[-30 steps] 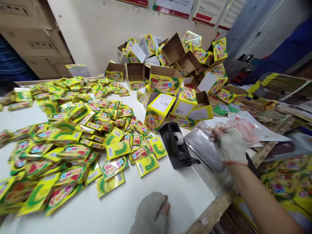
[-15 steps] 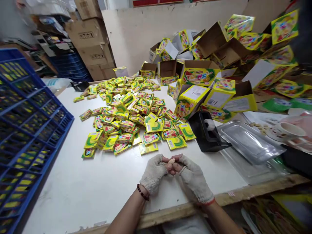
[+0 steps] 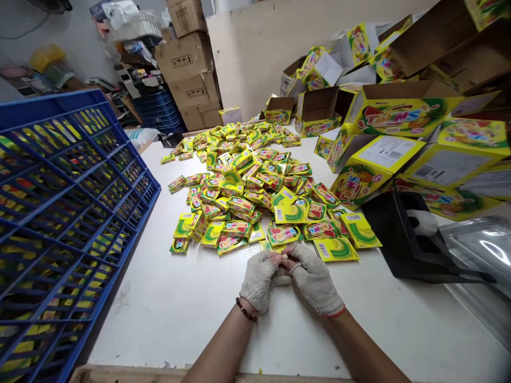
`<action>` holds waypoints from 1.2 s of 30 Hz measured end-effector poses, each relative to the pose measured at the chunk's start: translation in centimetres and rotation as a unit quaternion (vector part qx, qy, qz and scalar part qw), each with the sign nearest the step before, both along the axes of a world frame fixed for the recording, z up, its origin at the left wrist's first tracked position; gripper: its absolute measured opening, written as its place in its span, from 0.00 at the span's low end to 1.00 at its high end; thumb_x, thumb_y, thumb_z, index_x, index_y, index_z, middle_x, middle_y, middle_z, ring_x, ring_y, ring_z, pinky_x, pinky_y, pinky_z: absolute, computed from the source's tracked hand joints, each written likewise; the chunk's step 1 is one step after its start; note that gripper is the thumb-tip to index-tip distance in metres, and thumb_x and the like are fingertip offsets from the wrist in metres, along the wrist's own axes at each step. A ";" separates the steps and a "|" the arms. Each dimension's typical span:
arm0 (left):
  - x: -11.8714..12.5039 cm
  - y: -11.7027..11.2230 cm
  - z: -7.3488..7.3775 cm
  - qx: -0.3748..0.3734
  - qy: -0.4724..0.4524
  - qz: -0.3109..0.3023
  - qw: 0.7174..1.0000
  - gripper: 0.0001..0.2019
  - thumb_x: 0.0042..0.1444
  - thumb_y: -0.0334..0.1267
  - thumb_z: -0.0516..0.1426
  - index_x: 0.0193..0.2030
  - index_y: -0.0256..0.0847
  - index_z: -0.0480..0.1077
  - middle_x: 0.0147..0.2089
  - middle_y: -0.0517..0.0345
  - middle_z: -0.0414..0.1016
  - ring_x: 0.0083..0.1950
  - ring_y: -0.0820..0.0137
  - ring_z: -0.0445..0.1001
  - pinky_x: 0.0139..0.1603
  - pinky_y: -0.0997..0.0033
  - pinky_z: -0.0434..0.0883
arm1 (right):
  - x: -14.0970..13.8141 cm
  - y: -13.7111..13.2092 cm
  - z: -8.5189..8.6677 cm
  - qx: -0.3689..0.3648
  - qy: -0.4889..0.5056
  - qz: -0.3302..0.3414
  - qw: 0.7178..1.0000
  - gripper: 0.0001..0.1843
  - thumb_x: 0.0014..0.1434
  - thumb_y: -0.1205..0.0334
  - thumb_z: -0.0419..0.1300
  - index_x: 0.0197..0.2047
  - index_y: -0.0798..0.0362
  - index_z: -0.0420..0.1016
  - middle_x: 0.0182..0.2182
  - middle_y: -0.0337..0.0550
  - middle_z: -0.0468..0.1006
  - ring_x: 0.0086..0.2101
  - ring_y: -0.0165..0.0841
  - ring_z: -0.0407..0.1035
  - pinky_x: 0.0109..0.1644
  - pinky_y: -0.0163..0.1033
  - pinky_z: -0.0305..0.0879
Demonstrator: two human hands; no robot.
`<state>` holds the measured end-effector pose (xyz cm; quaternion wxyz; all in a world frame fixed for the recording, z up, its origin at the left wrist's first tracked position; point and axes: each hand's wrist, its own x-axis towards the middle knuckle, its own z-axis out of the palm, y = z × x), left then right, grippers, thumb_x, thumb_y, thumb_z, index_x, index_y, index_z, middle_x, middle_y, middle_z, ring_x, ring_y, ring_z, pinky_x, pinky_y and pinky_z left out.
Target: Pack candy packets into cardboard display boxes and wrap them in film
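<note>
My left hand [image 3: 256, 282] and my right hand [image 3: 317, 279] meet over the white table [image 3: 191, 314], both in pale knitted gloves with bare fingertips. Between the pinched fingertips of both hands is a small pale nut [image 3: 285, 256], mostly covered; whether its shell is whole or cracked cannot be made out. Just beyond the fingers lies a loose heap of small yellow-green packets [image 3: 239, 205] with fruit pictures. The nearest flat packet [image 3: 336, 249] is a little beyond my right hand.
A blue crate [image 3: 120, 234] full of packets stands tilted at the left. To the right are a black tape dispenser [image 3: 403, 239], a clear plastic tray [image 3: 481, 244] and opened yellow display boxes [image 3: 407, 117]. Stacked cartons [image 3: 191, 69] stand behind the table.
The view has swung left, so the crate shows more and the cup at the right is out of frame. Both hands stay together, nearer the packets, and less of the nut shows.
</note>
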<state>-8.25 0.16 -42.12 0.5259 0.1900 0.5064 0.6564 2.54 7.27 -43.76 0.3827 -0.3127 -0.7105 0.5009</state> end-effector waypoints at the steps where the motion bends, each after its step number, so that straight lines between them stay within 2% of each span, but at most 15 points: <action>1: 0.1 -0.1 0.1 -0.010 -0.019 -0.011 1.000 0.28 0.39 0.55 0.71 0.36 0.33 0.73 0.34 0.50 0.77 0.31 0.69 0.75 0.32 0.69 0.75 | 0.1 0.1 0.1 0.001 -0.015 0.004 1.000 0.09 0.58 0.55 0.56 0.35 0.51 0.71 0.30 0.44 0.74 0.30 0.35 0.69 0.33 0.40 0.68; 4: 0.3 -0.2 0.3 -0.026 -0.048 -0.037 0.998 0.31 0.40 0.58 0.69 0.39 0.31 0.73 0.36 0.46 0.78 0.30 0.67 0.77 0.33 0.66 0.77 | 0.2 0.5 0.1 0.051 -0.054 0.025 0.997 0.06 0.59 0.60 0.53 0.34 0.51 0.70 0.30 0.43 0.74 0.30 0.35 0.67 0.34 0.40 0.65; 8: 0.2 0.0 0.4 -0.065 -0.042 -0.043 0.996 0.33 0.36 0.64 0.69 0.33 0.32 0.73 0.29 0.50 0.76 0.27 0.68 0.75 0.32 0.65 0.77 | 0.2 0.8 -0.7 0.146 -0.075 0.060 0.985 0.08 0.54 0.69 0.52 0.34 0.51 0.71 0.32 0.45 0.75 0.35 0.37 0.67 0.41 0.42 0.65; 11: 0.1 0.0 0.5 -0.092 -0.048 -0.048 0.993 0.35 0.31 0.67 0.69 0.28 0.33 0.71 0.27 0.52 0.74 0.25 0.70 0.73 0.30 0.66 0.77 | 0.1 0.8 -1.4 0.172 -0.079 0.078 0.979 0.09 0.52 0.71 0.51 0.34 0.51 0.71 0.32 0.46 0.75 0.35 0.38 0.67 0.41 0.43 0.64; 13: 0.0 -0.1 0.6 -0.095 -0.055 -0.054 0.992 0.34 0.31 0.65 0.70 0.28 0.33 0.71 0.28 0.52 0.74 0.26 0.71 0.73 0.29 0.68 0.76 | 0.2 0.8 -1.4 0.172 -0.076 0.084 0.979 0.08 0.54 0.70 0.51 0.32 0.51 0.70 0.31 0.45 0.74 0.34 0.37 0.67 0.40 0.42 0.64; 16: -0.3 -0.1 0.6 -0.092 -0.065 -0.065 0.991 0.32 0.33 0.59 0.72 0.33 0.31 0.74 0.29 0.52 0.75 0.26 0.72 0.73 0.28 0.71 0.75 | 0.2 0.8 -0.7 0.117 -0.075 0.082 0.987 0.08 0.57 0.66 0.51 0.31 0.51 0.71 0.29 0.43 0.74 0.32 0.36 0.67 0.37 0.41 0.63; 20: -0.1 0.1 0.4 -0.095 -0.114 -0.059 0.987 0.33 0.36 0.53 0.73 0.43 0.29 0.75 0.32 0.51 0.77 0.28 0.70 0.76 0.28 0.72 0.75 | 0.1 0.5 0.1 -0.017 -0.066 0.064 0.996 0.09 0.57 0.58 0.54 0.31 0.50 0.73 0.28 0.41 0.74 0.29 0.34 0.67 0.33 0.39 0.64; 24: 0.4 0.6 0.0 -0.104 -0.152 -0.019 0.983 0.29 0.39 0.49 0.73 0.43 0.30 0.75 0.33 0.51 0.77 0.29 0.70 0.76 0.30 0.72 0.77 | -0.1 0.2 0.2 -0.140 -0.046 0.022 0.989 0.13 0.51 0.50 0.59 0.31 0.51 0.76 0.27 0.39 0.73 0.25 0.31 0.65 0.26 0.36 0.63; 31: 0.6 0.8 -0.1 -0.109 -0.180 -0.006 0.978 0.22 0.50 0.43 0.69 0.49 0.31 0.74 0.32 0.53 0.77 0.28 0.72 0.76 0.29 0.74 0.76 | -0.5 0.9 -0.4 -0.278 0.025 0.000 0.960 0.18 0.42 0.46 0.67 0.30 0.52 0.76 0.23 0.39 0.74 0.25 0.31 0.66 0.28 0.37 0.65; 36: 0.1 0.4 0.5 -0.074 -0.224 -0.016 0.972 0.12 0.55 0.39 0.66 0.41 0.31 0.74 0.32 0.51 0.78 0.32 0.69 0.79 0.35 0.71 0.78 | -0.5 1.4 -0.2 -0.361 0.163 0.024 0.918 0.26 0.38 0.42 0.74 0.31 0.51 0.72 0.25 0.37 0.72 0.26 0.30 0.66 0.31 0.37 0.67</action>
